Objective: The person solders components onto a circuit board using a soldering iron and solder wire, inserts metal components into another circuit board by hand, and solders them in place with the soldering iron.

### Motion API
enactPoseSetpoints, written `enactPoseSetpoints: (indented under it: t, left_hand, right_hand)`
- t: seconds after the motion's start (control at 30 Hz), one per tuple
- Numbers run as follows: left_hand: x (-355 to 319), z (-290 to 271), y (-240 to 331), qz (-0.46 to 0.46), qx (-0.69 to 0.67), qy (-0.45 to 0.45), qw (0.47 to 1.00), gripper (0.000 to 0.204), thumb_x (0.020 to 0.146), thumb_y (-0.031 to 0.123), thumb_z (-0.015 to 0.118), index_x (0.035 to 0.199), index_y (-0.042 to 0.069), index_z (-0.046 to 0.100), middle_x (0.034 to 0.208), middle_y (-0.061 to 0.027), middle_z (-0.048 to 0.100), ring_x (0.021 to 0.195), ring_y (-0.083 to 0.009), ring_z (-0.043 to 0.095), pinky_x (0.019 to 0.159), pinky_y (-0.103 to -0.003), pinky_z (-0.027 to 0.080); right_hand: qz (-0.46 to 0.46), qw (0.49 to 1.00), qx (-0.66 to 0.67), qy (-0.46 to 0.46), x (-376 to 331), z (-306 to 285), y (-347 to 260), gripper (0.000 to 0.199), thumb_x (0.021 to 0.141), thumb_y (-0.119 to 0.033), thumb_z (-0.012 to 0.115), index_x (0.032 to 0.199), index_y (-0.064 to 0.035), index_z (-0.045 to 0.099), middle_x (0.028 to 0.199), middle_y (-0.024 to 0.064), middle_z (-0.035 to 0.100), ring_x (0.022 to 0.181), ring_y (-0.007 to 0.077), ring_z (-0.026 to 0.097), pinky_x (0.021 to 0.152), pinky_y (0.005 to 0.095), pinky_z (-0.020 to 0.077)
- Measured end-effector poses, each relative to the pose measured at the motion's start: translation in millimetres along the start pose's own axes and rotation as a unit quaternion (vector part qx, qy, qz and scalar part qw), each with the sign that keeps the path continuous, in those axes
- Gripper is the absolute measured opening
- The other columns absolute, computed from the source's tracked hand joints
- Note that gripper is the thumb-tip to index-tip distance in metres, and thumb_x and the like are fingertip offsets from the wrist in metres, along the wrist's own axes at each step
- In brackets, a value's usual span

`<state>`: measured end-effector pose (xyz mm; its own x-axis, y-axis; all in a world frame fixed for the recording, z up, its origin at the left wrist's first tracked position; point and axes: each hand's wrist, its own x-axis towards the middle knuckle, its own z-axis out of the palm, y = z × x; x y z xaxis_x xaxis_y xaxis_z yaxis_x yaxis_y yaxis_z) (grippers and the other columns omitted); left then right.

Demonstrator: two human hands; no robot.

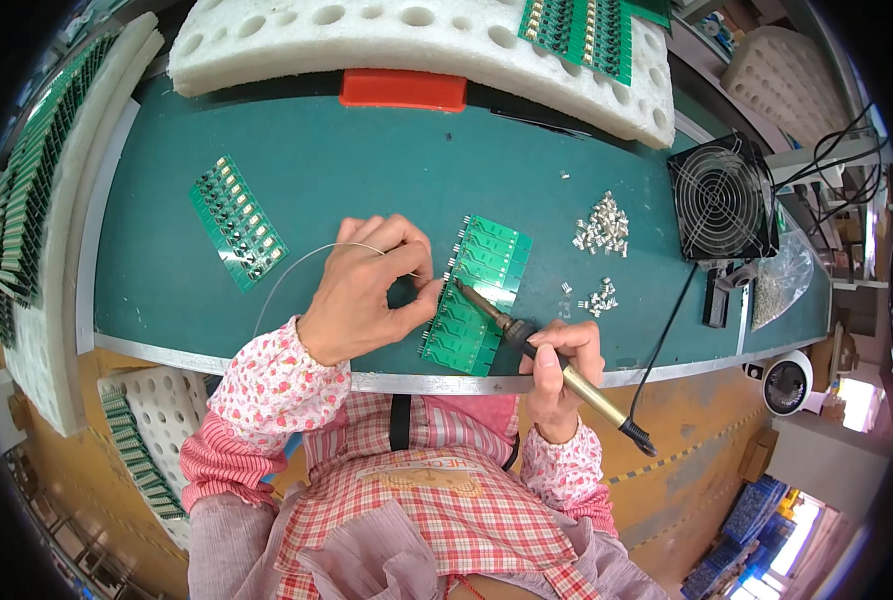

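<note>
A green circuit board (481, 290) lies on the green mat near the bench's front edge, a row of pins along its left side. My right hand (564, 372) is closed round a soldering iron (526, 335), whose tip meets the board near the pin row. Between the fingers of my left hand (374, 285) runs a thin strand of solder wire (301, 262). It loops back over the hand and down to the left, and its working end by the pins is hidden by the fingertips. Farther left lies a second circuit board (237, 222) with white and black parts on it.
Small metal-and-white connectors lie in a larger pile (603, 226) and a smaller pile (599, 299) to the right. A black fan (718, 198) stands at the right edge, beside a clear bag (784, 280). White foam trays (366, 45) holding boards and a red bin (403, 90) line the back.
</note>
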<state>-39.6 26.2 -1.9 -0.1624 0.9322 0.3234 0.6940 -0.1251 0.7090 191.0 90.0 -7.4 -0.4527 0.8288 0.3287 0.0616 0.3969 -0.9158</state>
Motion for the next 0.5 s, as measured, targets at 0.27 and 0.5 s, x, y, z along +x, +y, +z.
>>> enactPoseSetpoints:
  t: [0.27, 0.5]
  left_hand:
    - [-0.5, 2.7, -0.9, 0.007, 0.016, 0.018, 1.0, 0.016, 0.07, 0.005, 0.072, 0.07, 0.008, 0.057, 0.085, -0.0017, 0.058, 0.078, -0.0204, 0.053, 0.078, -0.034, 0.035]
    - [-1.2, 0.3, -0.2, 0.002, 0.008, 0.005, 1.0, 0.015, 0.07, 0.005, 0.072, 0.071, 0.008, 0.057, 0.085, -0.0018, 0.057, 0.079, -0.0204, 0.052, 0.078, -0.034, 0.034]
  right_hand:
    - [-0.015, 1.0, -0.019, -0.006, -1.0, -0.5, 0.5, 0.013, 0.086, -0.013, 0.06, 0.084, -0.0004, 0.056, 0.062, 0.006, 0.055, 0.049, 0.0129, 0.047, 0.047, 0.0277, 0.0368]
    - [0.039, 0.998, 0.051, 0.027, 2.7, 1.3, -6.9, 0.014, 0.088, -0.013, 0.058, 0.088, 0.0003, 0.054, 0.06, 0.0043, 0.054, 0.048, 0.0093, 0.049, 0.046, 0.0243, 0.0376]
